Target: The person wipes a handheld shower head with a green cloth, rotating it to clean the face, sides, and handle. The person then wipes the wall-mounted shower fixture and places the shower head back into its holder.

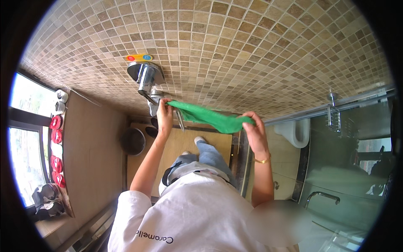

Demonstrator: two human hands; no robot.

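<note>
A green cloth [209,117] is stretched between my two hands in front of the tiled wall. My left hand [165,116] pinches its left end, close to the chrome shower mixer [146,77]. At the other end, the fingers of my right hand [255,132] grip a bunched corner; a gold-coloured bracelet [262,160] circles that wrist. The cloth sags a little toward the right. Below it, beside my left hand, a slim metal handle or pipe [180,120] slants downward; what it belongs to is partly hidden.
Mosaic tiles [220,47] cover the wall ahead. A dark bucket [133,141] stands on the floor at left. Several red and white items line the windowsill [65,186]. To the right are a glass door [333,163], a wire rack [333,118] and a white urinal [297,134].
</note>
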